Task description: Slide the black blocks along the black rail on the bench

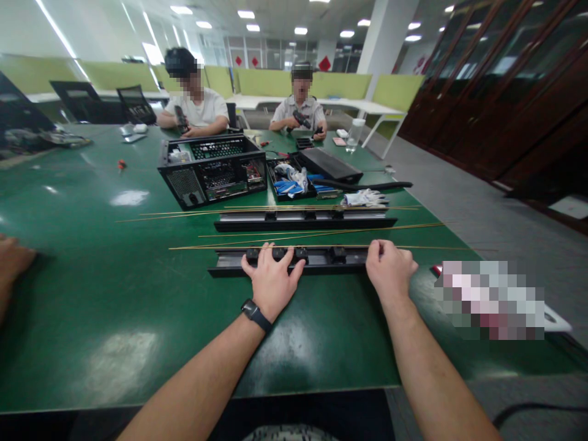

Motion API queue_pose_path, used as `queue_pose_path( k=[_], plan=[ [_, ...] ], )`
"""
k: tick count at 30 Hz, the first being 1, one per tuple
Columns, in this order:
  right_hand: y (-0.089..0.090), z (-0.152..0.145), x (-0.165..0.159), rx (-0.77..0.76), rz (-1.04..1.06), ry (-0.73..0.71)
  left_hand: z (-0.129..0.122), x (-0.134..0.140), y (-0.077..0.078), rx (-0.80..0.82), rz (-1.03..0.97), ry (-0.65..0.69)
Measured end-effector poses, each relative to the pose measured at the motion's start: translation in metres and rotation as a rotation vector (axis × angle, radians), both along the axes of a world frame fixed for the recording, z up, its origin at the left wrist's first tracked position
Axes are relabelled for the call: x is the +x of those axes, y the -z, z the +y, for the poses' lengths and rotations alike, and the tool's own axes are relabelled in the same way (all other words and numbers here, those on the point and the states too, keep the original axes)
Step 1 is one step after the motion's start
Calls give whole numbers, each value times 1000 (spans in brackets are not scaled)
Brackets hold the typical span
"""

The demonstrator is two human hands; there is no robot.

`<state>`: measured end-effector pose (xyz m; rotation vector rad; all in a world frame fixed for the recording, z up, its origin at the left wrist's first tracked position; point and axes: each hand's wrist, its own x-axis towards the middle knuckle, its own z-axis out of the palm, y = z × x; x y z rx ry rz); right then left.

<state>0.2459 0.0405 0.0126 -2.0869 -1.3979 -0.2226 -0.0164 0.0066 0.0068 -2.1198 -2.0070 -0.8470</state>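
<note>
A long black rail (321,269) with a pale inner channel lies crosswise before me, carrying several small black blocks (338,254). Fingers spread, my left hand (272,278) rests over the blocks on the left half and touches them. My right hand (390,269) is closed at the rail's right end, around a thin brass-coloured rod (206,248) that runs along the far side of the rail. Its fingertips are partly hidden. Behind lies a second black rail (303,225) with similar blocks, and more thin rods (239,235) lie between the two rails.
An open computer case (211,177) stands beyond, beside a tray of gloves (291,180) and a black panel (331,164). Two people sit across the green table (114,294). Another person's hand (13,257) is at the left edge. A blurred-out object (493,300) lies right.
</note>
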Motion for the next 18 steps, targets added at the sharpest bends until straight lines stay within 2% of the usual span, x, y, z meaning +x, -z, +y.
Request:
queue_pose_path(
  k=[10, 18],
  plan=[
    [4, 2, 3, 38, 2, 6, 0, 0, 0, -4, 10, 1],
    [6, -1, -3, 60, -13, -68, 0, 0, 0, -3, 0, -3]
  ],
)
